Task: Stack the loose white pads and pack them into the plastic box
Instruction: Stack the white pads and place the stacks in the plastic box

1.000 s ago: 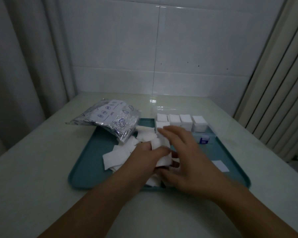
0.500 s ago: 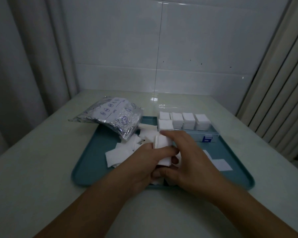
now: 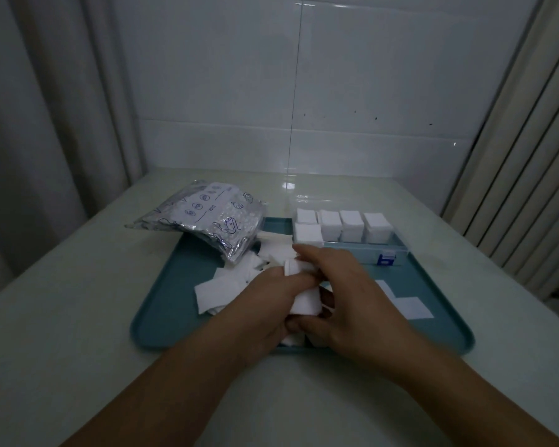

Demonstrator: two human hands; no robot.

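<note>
A small stack of white pads (image 3: 305, 296) is held between both hands over the middle of the teal tray (image 3: 162, 304). My left hand (image 3: 265, 304) grips it from the left, thumb on top. My right hand (image 3: 349, 291) curls over its right side and far end. More loose white pads (image 3: 220, 290) lie scattered on the tray to the left, and some are hidden under my hands. The clear plastic box (image 3: 397, 250) stands at the tray's far right, with several neat pad stacks (image 3: 349, 224) in it.
A crinkled silver foil bag (image 3: 207, 221) lies over the tray's far left corner. Two single pads (image 3: 412, 308) lie flat on the tray's right part. The tray sits on a pale table against a tiled wall, with curtains on both sides.
Both hands have closed round the gathered pads and lifted the stack slightly, and the right hand's fingers have come down over its far end. The camera has shifted a little.
</note>
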